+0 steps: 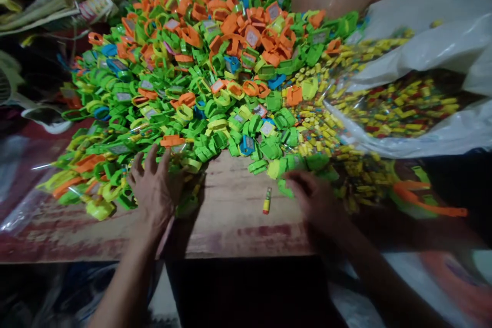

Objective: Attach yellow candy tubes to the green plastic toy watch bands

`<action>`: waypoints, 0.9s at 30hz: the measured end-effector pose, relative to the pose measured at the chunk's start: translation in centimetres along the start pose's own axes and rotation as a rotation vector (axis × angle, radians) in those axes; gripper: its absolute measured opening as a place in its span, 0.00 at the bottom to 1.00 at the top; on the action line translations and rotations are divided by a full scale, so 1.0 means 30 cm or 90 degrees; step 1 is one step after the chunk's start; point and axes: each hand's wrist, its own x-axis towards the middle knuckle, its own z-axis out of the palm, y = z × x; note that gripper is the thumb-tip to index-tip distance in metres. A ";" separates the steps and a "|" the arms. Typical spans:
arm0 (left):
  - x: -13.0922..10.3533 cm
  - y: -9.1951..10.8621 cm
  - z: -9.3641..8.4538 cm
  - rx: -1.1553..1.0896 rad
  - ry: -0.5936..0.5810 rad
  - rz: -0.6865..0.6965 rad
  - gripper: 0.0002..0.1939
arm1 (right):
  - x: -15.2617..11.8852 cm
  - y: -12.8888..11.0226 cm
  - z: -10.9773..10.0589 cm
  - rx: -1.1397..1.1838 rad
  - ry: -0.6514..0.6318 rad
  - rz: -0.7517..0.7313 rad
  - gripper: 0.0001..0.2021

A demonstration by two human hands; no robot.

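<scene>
My left hand (156, 189) lies on the near left part of a pile of plastic toy watches (230, 36), its fingers spread and touching the pieces. An orange toy watch (172, 141) is just beyond its fingertips. My right hand (317, 200) is slightly blurred, with curled fingers at the near right edge of the pile. Beside those fingertips is a green toy watch (284, 188); whether it is gripped is hidden. Between the hands, a small yellow tube with a red end (266, 202) lies alone on the wooden table (230, 200).
Many similar small yellow tubes (319, 128) spread along the pile's right side. More fill an open white plastic bag (415, 141) at the right. Orange and green strips (426, 200) lie near the right edge. White-framed glasses (48, 118) stand at the left.
</scene>
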 end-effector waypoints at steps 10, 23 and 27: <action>-0.130 0.410 0.139 -0.387 -0.211 0.075 0.18 | -0.025 -0.010 0.095 -0.347 -0.344 -0.212 0.17; -0.009 0.339 -0.017 -0.661 -0.406 0.019 0.11 | 0.081 -0.069 0.121 -0.230 -0.140 -0.180 0.11; -0.025 0.313 -0.046 -0.792 -0.375 -0.111 0.11 | 0.068 -0.102 0.179 -0.060 -0.112 -0.077 0.06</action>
